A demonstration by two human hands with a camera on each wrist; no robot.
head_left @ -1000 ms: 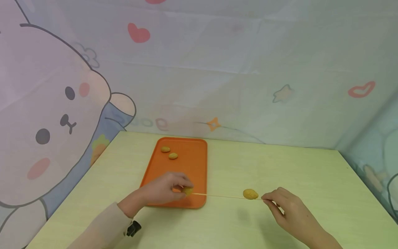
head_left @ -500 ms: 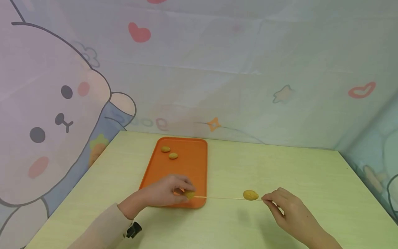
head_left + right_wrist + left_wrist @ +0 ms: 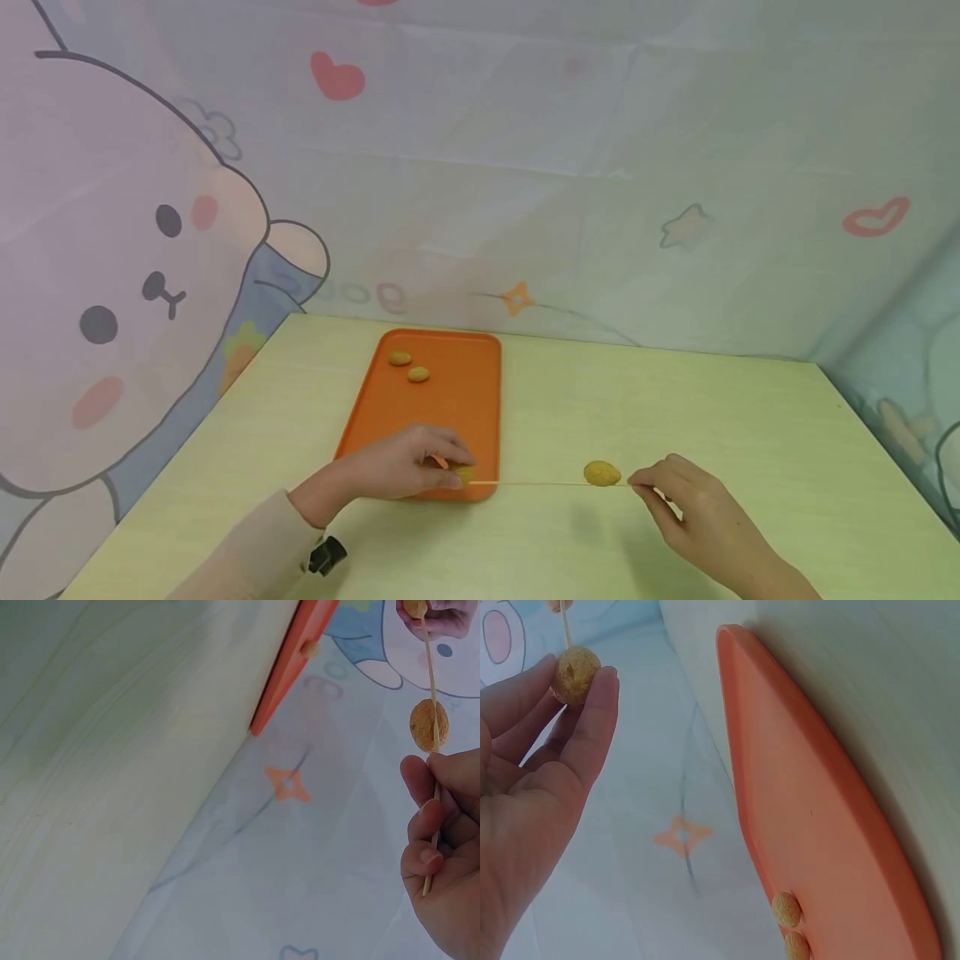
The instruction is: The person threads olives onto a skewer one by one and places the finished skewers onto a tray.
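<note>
My left hand (image 3: 412, 462) pinches a yellow-brown, wrinkled oval ball (image 3: 576, 675) between thumb and fingers, above the near end of the orange tray (image 3: 420, 417). A thin wooden skewer (image 3: 532, 482) runs from that ball across to my right hand (image 3: 693, 517), its tip end hidden at the ball. My right hand grips the skewer's other end, with the fingers curled round the stick in the right wrist view. A second ball (image 3: 429, 725) is on the skewer just beyond the right fingertips, the stick passing along its lower edge in the head view.
Two more such balls, one farther back (image 3: 400, 358) and one nearer (image 3: 418, 375), lie at the tray's far left. The tray stands on a pale yellow-green table (image 3: 675, 400), backed by a printed cloth (image 3: 525, 167) with a cartoon bear.
My left hand has shifted slightly right and toward me with its ball, and the skewer's left end has come down so the stick lies almost level. The right hand has barely moved.
</note>
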